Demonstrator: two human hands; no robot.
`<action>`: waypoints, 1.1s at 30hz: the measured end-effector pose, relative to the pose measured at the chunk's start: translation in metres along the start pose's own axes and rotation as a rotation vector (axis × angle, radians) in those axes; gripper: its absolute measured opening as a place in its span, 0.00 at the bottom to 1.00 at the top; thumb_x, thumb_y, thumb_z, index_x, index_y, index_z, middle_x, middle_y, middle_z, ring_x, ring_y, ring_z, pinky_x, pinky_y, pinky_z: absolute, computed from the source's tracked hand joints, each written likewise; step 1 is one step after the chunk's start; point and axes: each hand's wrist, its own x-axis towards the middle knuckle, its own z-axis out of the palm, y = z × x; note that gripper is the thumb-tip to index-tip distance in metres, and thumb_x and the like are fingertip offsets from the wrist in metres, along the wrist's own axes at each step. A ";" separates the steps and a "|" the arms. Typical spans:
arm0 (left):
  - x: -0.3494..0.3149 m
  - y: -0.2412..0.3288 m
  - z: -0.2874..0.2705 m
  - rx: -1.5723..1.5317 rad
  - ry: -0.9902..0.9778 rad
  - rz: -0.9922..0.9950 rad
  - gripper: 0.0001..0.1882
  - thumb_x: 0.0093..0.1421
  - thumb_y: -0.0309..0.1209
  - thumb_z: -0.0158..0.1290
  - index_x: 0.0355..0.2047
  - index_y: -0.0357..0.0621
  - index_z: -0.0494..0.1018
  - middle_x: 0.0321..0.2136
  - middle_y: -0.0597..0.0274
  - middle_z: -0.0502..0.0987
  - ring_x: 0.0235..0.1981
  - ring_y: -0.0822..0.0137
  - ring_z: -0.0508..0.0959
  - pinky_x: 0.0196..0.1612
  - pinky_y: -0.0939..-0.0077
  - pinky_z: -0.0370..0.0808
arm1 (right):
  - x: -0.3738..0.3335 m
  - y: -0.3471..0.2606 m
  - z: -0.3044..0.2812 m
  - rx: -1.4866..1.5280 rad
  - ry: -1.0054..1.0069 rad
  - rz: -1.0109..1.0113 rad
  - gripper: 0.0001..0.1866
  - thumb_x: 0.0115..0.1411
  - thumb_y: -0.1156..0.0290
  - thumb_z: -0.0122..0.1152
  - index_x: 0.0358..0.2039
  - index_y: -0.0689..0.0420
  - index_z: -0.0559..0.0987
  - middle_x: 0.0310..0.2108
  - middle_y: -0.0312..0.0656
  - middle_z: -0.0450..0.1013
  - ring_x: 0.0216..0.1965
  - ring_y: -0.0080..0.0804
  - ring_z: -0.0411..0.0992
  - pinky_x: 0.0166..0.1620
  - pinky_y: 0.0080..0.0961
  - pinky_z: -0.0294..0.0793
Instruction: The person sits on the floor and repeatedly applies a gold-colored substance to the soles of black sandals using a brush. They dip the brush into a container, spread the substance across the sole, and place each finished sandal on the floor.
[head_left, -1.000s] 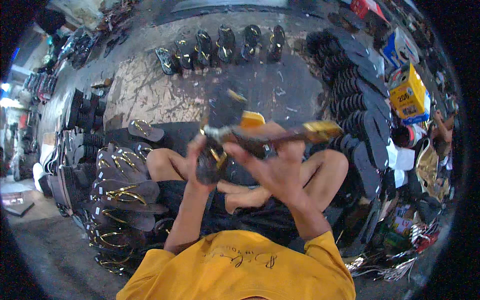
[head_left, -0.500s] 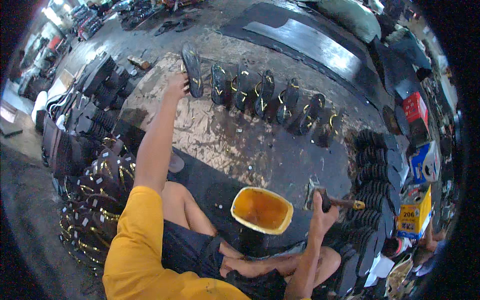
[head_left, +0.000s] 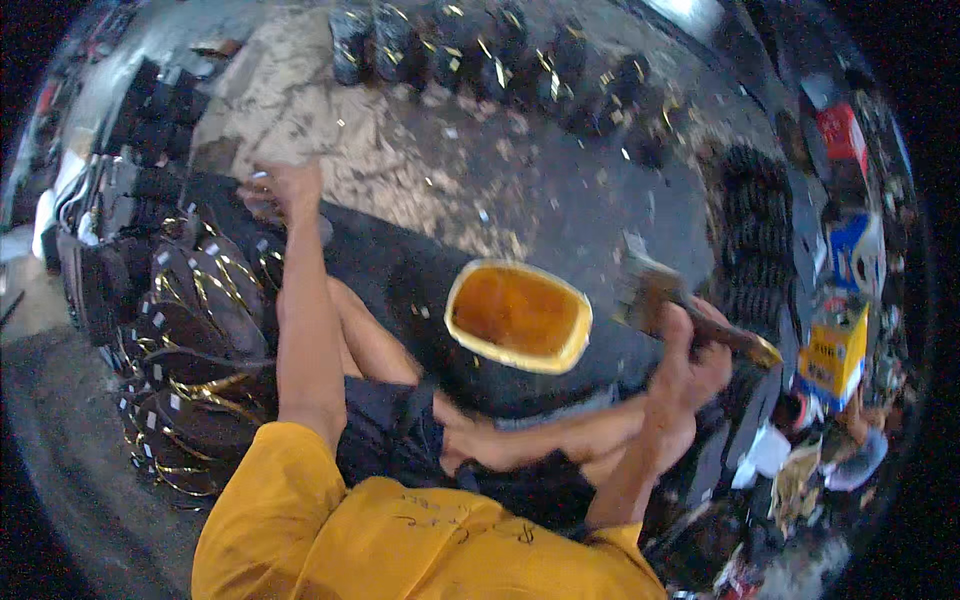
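My right hand (head_left: 692, 368) is closed round a wide paintbrush (head_left: 662, 296), its bristles pointing away to the upper left, beside a tub (head_left: 548, 364) of amber liquid. The tub has a pale yellow rim and stands in front of my legs. My left hand (head_left: 287, 190) is slightly blurred, with fingers spread and nothing visible in them. It hovers near a pile of dark sandals with gold straps (head_left: 205, 275) at my left. Along the far side of the work surface, a row of dark flip-flops (head_left: 448, 60) with gold straps lies side by side.
Stacks of black soles (head_left: 755, 230) stand along the right. Further right are a yellow box (head_left: 838, 350), a blue and white box (head_left: 855, 255) and a red box (head_left: 843, 138). More dark stacked soles (head_left: 150, 120) are at the far left. Scraps litter the work surface (head_left: 590, 210).
My left hand has let go of a flip-flop at the row's left end and drawn back toward the sandal pile. The brush has risen a little in my right hand. The view has tilted down.
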 end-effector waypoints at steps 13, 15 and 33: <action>-0.163 -0.034 -0.175 -0.520 0.146 0.471 0.45 0.45 0.30 0.68 0.62 0.37 0.58 0.53 0.42 0.66 0.59 0.42 0.64 0.61 0.52 0.67 | -0.051 0.060 0.014 -0.097 -0.128 -0.247 0.12 0.65 0.63 0.67 0.38 0.59 0.83 0.34 0.48 0.80 0.36 0.44 0.79 0.43 0.37 0.76; -0.210 -0.070 -0.214 -0.723 -0.018 0.693 0.35 0.45 0.27 0.65 0.54 0.38 0.64 0.47 0.49 0.69 0.53 0.44 0.68 0.58 0.53 0.69 | -0.037 0.060 -0.004 0.061 -0.046 -0.089 0.13 0.66 0.62 0.65 0.40 0.61 0.81 0.33 0.49 0.80 0.35 0.41 0.78 0.43 0.37 0.76; -0.303 -0.099 -0.241 -1.881 -1.762 -0.238 0.28 0.70 0.46 0.50 0.61 0.38 0.70 0.54 0.49 0.79 0.48 0.57 0.84 0.52 0.62 0.82 | -0.057 -0.018 -0.036 0.554 -0.206 -0.022 0.15 0.61 0.65 0.72 0.43 0.58 0.78 0.38 0.36 0.79 0.39 0.26 0.78 0.45 0.26 0.78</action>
